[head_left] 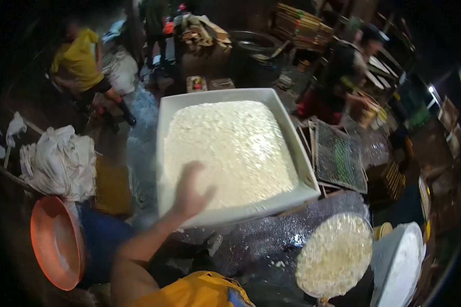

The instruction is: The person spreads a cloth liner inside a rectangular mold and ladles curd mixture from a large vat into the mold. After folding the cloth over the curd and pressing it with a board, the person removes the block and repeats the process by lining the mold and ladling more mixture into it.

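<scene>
My left hand, blurred by motion, is over the near left part of a large white tub. Its fingers and thumb are apart and nothing is in it. Pale, lumpy, wet white curds fill much of the tub. At the lower right is a round, shallow vessel heaped with similar white lumps. Only a small bit of my right hand shows, at the vessel's near rim by the bottom edge of the view; it appears to grip that rim.
An orange basin on a blue drum stands at left, below white sacks. A white-topped container is at far right. Mesh trays lean beside the tub. A person in yellow and another in dark clothes are farther back.
</scene>
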The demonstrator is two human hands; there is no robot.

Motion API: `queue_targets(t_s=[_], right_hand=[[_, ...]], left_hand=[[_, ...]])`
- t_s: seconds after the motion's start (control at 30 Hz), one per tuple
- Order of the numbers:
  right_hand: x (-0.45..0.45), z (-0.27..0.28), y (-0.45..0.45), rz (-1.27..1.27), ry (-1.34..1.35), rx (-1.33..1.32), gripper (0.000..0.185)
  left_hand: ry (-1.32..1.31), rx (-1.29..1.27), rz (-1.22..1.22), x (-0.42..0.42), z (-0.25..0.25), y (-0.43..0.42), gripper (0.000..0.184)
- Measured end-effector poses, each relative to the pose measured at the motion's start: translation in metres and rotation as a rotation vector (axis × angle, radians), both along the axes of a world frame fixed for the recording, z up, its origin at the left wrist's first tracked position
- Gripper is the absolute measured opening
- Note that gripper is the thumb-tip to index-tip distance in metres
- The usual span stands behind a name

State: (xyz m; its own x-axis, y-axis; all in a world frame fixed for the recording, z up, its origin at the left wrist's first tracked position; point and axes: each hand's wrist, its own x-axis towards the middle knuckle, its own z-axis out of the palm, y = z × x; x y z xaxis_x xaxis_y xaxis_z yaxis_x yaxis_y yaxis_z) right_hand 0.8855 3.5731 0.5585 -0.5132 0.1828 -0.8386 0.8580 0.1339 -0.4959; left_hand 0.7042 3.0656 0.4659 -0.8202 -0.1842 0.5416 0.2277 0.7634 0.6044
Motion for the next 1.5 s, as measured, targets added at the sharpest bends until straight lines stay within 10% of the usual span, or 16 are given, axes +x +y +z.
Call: queue_targets(t_s=[0.1,0.2,0.37,0.53,0.77,1.07,1.2,1.33,1.5], right_hand=[[-0.115,-0.010,-0.034,0.262,-0.026,-0.135,0.011],[-0.195,0.005,-0.118,0.325,-0.110,-0.170,0.013],[-0.295,-0.025,-0.217,0.656,-0.118,-0.238,0.011],[-0.357,-0.052,-0.299,0.904,-0.113,-0.337,0.012],[-0.402,-0.085,-0.325,0.586,-0.143,-0.320,0.016],[-0.456,-0.079,-0.222,0.142,1.247,0.416,0.020],[-0.344,-0.004,-0.142,-0.298,1.396,0.175,0.021],[-0.183,-0.014,-0.013,-0.601,1.495,0.105,0.019],[0.063,-0.092,0.103,-1.155,0.974,0.051,0.011]], left_hand=[[-0.171,-0.067,0.522,0.002,-0.043,-0.074,0.064],[-0.781,1.142,0.463,0.014,-0.031,-0.093,0.078],[-0.734,1.532,0.154,0.032,-0.090,-0.104,0.051],[-0.609,1.553,0.258,0.028,-0.085,-0.097,0.049],[-0.738,1.499,0.283,0.025,-0.071,-0.100,0.055],[-0.748,1.351,0.391,0.024,-0.064,-0.103,0.070],[-0.346,0.232,0.514,0.003,-0.045,-0.079,0.092],[-0.154,0.258,0.094,-0.026,0.000,-0.002,0.070],[-0.383,0.258,-0.576,-0.027,0.006,0.184,0.043]])
